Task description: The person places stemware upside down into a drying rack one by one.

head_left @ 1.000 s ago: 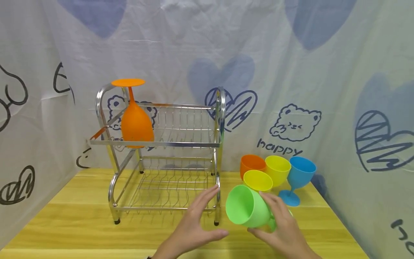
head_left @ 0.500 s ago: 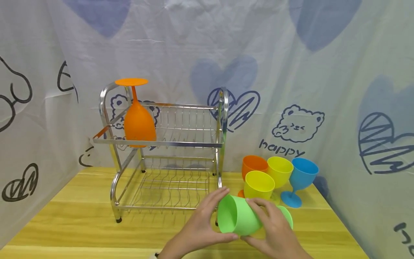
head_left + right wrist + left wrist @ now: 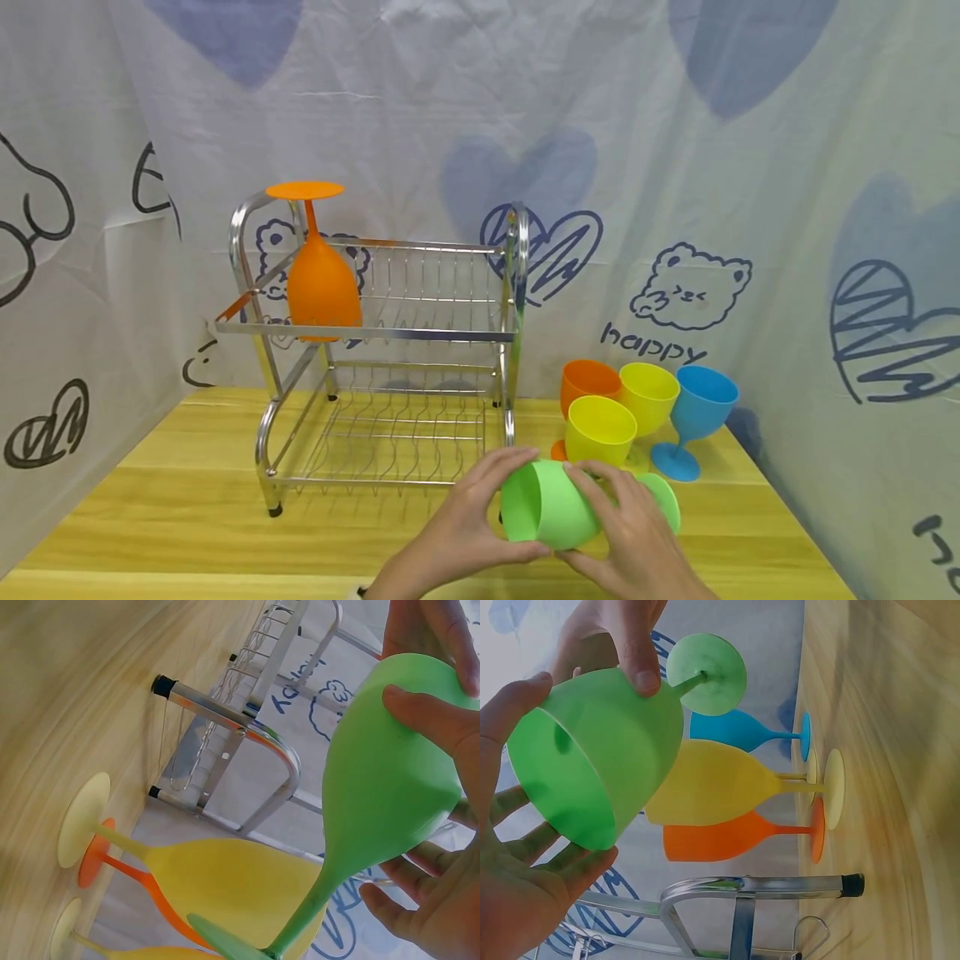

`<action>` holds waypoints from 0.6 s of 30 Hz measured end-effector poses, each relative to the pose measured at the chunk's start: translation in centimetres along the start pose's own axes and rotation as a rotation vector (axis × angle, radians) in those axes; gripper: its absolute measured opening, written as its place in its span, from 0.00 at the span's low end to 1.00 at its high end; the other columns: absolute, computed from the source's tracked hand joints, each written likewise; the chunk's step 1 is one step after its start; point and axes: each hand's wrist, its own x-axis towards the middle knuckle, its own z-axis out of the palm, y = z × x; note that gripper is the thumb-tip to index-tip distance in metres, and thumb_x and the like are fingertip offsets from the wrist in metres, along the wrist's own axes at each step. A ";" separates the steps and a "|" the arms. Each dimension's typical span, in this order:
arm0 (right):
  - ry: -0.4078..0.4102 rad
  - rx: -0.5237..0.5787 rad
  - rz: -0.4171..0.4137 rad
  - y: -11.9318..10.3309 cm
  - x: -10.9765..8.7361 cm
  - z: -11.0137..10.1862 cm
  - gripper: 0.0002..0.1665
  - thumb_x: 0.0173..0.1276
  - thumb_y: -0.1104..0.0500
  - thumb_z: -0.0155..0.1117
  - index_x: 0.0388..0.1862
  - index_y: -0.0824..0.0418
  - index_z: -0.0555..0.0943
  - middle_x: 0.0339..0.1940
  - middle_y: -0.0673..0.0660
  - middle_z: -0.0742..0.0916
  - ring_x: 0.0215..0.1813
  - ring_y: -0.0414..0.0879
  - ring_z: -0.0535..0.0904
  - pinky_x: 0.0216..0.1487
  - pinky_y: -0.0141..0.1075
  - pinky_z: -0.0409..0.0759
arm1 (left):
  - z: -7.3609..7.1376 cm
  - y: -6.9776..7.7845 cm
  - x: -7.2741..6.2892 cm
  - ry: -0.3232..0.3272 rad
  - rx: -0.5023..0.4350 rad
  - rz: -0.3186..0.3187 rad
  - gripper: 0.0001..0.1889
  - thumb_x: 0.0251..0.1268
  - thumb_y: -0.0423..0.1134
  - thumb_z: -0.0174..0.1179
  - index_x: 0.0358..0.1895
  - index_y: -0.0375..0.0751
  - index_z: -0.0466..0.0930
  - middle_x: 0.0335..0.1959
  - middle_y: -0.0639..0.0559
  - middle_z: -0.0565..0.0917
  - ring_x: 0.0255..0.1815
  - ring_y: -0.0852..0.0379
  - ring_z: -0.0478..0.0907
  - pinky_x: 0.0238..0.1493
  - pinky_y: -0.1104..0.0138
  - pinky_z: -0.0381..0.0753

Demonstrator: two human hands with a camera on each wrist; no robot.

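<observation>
A light green plastic goblet (image 3: 566,508) lies tilted on its side between both hands, clear of the table, its mouth toward the left. My left hand (image 3: 468,518) grips it at the rim, thumb below and fingers above. My right hand (image 3: 628,527) holds the bowl nearer the stem. In the left wrist view the goblet's round foot (image 3: 709,673) points away behind the bowl. From the right wrist view, the right thumb presses on the green bowl (image 3: 386,765).
A two-tier metal dish rack (image 3: 367,333) stands at left, with an orange goblet (image 3: 324,287) upside down on its upper tier. Behind the hands stand two yellow goblets (image 3: 602,427), an orange-red one (image 3: 588,387) and a blue one (image 3: 703,404), all upright. Patterned cloth surrounds the wooden table (image 3: 187,525).
The green goblet has moved left and slightly down in the right hand. The left hand, earlier apart with spread fingers, now holds its rim.
</observation>
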 end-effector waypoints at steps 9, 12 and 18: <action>0.042 0.003 0.006 -0.6 -0.2 -0.2 0.47 0.58 0.30 0.64 0.65 0.61 0.71 0.59 0.60 0.77 0.51 0.52 0.76 0.45 0.47 0.82 | 0.3 -0.6 -0.1 0.050 -0.191 -0.021 0.40 0.46 0.35 0.75 0.67 0.44 0.67 0.64 0.44 0.71 0.59 0.47 0.73 0.56 0.60 0.77; 0.137 0.057 0.005 -1.1 -0.3 -0.5 0.43 0.68 0.31 0.47 0.62 0.65 0.73 0.59 0.63 0.77 0.55 0.54 0.74 0.58 0.38 0.76 | 0.2 -0.8 -0.2 0.087 -0.256 -0.064 0.39 0.47 0.34 0.75 0.66 0.42 0.68 0.62 0.42 0.72 0.59 0.44 0.72 0.55 0.62 0.77; 0.422 0.236 -0.053 -1.8 -0.3 -0.4 0.33 0.70 0.42 0.58 0.49 0.73 0.78 0.49 0.68 0.80 0.54 0.51 0.74 0.64 0.26 0.67 | -0.7 -1.0 -0.3 0.189 -0.426 -0.215 0.38 0.50 0.32 0.72 0.67 0.39 0.67 0.63 0.39 0.71 0.62 0.37 0.69 0.56 0.60 0.76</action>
